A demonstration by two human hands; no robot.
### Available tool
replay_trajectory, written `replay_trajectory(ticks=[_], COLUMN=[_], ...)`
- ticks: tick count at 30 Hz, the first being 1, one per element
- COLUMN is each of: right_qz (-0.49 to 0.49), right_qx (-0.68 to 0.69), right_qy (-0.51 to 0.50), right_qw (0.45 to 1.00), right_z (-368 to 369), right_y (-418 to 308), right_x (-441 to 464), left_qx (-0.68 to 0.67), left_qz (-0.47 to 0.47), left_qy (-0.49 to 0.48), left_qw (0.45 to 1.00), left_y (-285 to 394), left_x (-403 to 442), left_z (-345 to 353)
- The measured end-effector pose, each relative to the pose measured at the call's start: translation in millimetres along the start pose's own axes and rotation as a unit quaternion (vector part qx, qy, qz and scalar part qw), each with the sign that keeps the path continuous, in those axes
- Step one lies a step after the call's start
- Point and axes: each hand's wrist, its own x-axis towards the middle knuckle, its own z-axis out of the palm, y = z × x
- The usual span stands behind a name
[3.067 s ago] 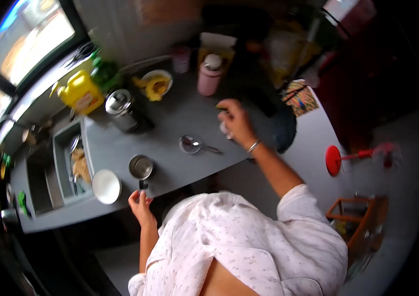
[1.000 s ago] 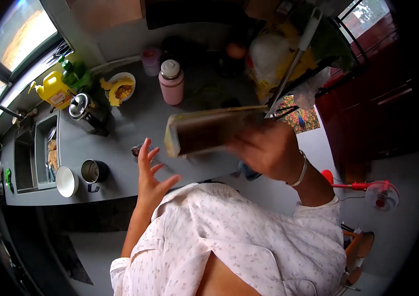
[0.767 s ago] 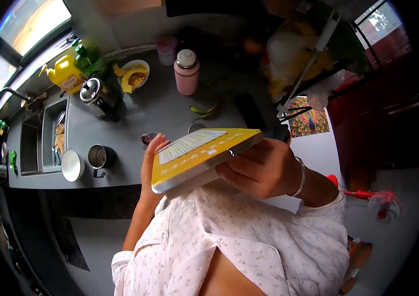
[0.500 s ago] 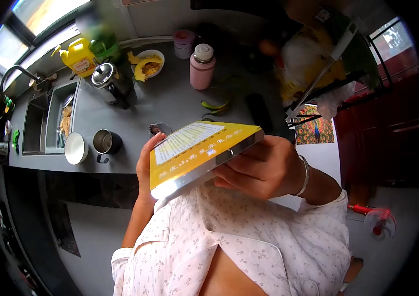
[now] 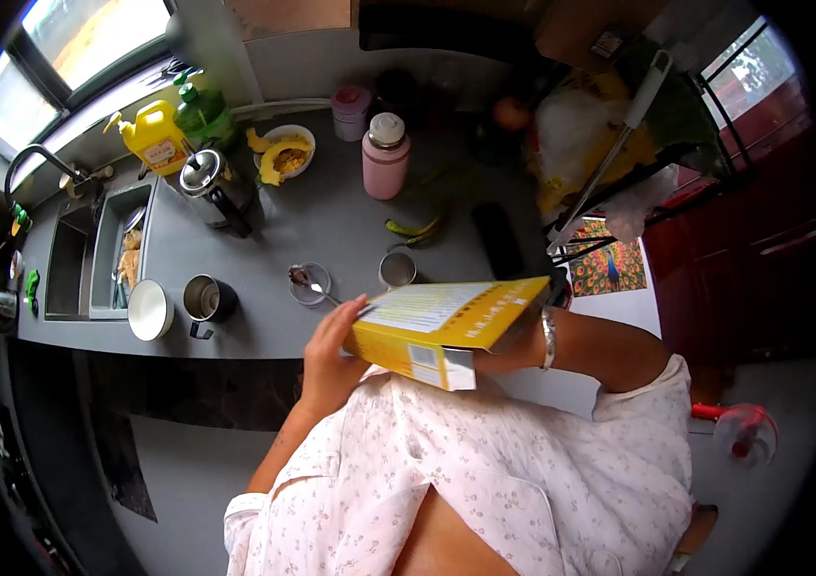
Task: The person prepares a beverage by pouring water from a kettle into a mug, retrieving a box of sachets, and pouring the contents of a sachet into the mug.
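A yellow cardboard box with a white printed text panel is tilted in front of my chest. My left hand is closed around its left end. At the near right corner a short end flap sticks out. My right hand, with a silver bangle at the wrist, is at the box's right side; its fingers are hidden by the box, and I cannot tell whether they are inside or behind it. Just beyond the box are a clear cup with a spoon and a small metal cup.
On the grey counter stand a pink flask, a French press, a bowl of yellow peels, a dark mug and a white bowl. The sink is at left, a loaded rack at right.
The box has turned and moved right and down, so its near end and flap now show. My right hand, earlier gripping the near edge, has gone mostly out of sight.
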Motion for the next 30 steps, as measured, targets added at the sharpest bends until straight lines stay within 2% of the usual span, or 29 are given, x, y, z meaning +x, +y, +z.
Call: replay_trajectory(ticks=[3,4,9,11,13,15,16,17,19,21,23,26,30], right_qz=[0.01,0.012,0.04,0.057,0.083,0.121,0.133,0.15,0.166,0.164,0.141,0.113,0.091], right_qx=[0.065,0.083,0.205,0.28,0.394,0.547,0.641,0.73,0.878,0.958,0.985,0.991,0.991], right_qy=[-0.011,-0.012,-0.021,-0.02,-0.022,-0.021,-0.023,-0.022,-0.027,-0.032,-0.046,-0.069,-0.083], right_qw=[0.998,0.996,0.978,0.958,0.915,0.828,0.755,0.666,0.448,0.234,0.092,-0.017,-0.047], right_z=[-3.5,-0.8,3.5,5.4,10.2,17.9,21.3,24.8,30.5,38.7,55.3,74.9,91.2], right_y=[3.2,4.5,9.0,10.7,12.1,15.0,15.6,16.9,22.2,27.7,29.3,32.1,35.4], right_x=[-1.0,-1.4,-7.6,-12.3,-17.2,-20.6,-22.9,-25.2,-27.8,-26.8,-17.1,-3.7,4.6], left_qx=[0.006,0.009,0.045,0.043,0.04,0.036,0.035,0.03,0.026,0.027,0.017,0.0,-0.014], left_qz=[0.021,0.059,0.068,0.06,0.05,0.054,0.054,0.043,0.031,0.024,0.022,0.019,0.022], left_qy=[-0.042,-0.045,-0.021,-0.025,-0.028,-0.027,-0.027,-0.03,-0.034,-0.011,-0.012,-0.018,-0.014], left_qw=[0.999,0.997,0.996,0.997,0.998,0.998,0.998,0.998,0.999,0.999,1.0,1.0,1.0], left_y=[8.9,13.1,14.0,14.6,12.9,8.9,9.1,9.9,11.7,12.8,12.5,12.2,17.8], left_x=[1.4,4.6,13.1,14.1,13.6,10.9,9.7,8.2,6.1,4.3,3.6,2.0,0.0], left_z=[13.5,17.9,29.1,29.4,31.0,34.8,34.8,34.3,32.9,31.9,30.6,27.8,24.0])
